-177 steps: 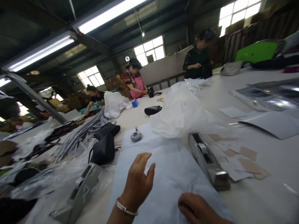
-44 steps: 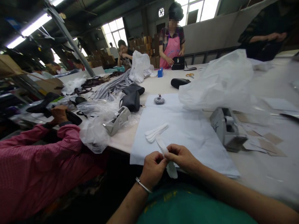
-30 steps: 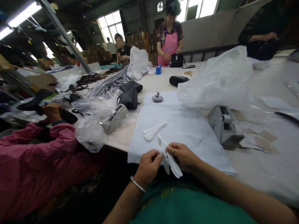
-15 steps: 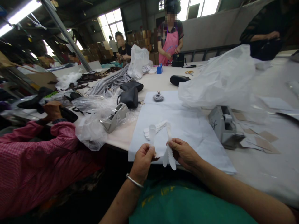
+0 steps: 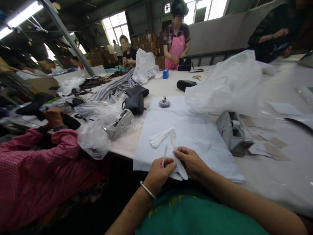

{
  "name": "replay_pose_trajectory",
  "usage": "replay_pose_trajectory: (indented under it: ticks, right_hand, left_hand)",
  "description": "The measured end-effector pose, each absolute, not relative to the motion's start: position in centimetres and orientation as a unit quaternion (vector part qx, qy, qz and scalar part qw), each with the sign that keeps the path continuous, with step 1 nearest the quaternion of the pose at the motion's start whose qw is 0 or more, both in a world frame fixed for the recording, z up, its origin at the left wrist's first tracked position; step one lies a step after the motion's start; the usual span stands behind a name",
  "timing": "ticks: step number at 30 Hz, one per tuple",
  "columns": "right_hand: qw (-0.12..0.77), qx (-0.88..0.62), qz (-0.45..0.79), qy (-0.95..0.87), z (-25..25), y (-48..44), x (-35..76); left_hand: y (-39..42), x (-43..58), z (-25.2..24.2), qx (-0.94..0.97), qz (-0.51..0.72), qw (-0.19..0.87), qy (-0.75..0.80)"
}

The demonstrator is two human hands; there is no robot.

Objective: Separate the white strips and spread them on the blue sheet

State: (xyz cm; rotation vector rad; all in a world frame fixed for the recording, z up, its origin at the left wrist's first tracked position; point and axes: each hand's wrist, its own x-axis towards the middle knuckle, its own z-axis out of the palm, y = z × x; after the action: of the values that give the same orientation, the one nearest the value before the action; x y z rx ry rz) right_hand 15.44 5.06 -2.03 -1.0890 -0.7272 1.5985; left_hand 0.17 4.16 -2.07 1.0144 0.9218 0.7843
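Observation:
Near the table's front edge, my left hand (image 5: 160,173) and my right hand (image 5: 192,161) are close together, both pinched on thin white strips. The left one pinches a single white strip (image 5: 165,153) that points up. The right one grips a small bundle of white strips (image 5: 179,164), one standing up, the others fanning down. A little pile of the same strips (image 5: 160,137) lies just beyond my hands on a pale sheet (image 5: 195,137) spread over the table.
A grey tape dispenser (image 5: 232,132) stands right of the sheet, another (image 5: 119,124) left among clear plastic. A big white plastic bag (image 5: 225,85), black pouches (image 5: 134,102) and a small round item (image 5: 164,103) lie behind. A person in a red sleeve (image 5: 36,169) sits at my left; others work at the far side.
My hands dropped from the sheet to the table edge and picked up white strips. Over the last second my left hand pulled one strip off the bundle and now holds it nearer the right.

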Motion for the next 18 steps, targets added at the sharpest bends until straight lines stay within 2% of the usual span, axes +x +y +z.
replay_pose_trajectory:
  ticks: [8,15,18]
  right_hand:
    - [0.503,-0.474,0.648,-0.321,-1.9,5.1,15.9]
    - [0.618,-0.498,0.554,-0.250,-1.7,6.9,19.0]
    - [0.590,-0.494,0.561,-0.306,-1.7,6.4,18.3]
  left_hand:
    - [4.8,-1.2,-2.6,0.522,0.349,0.628,0.459]
    - [6.8,-5.1,-2.7,0.473,0.488,0.531,0.507]
    - [6.5,-4.4,-2.2,0.523,0.456,0.523,0.494]
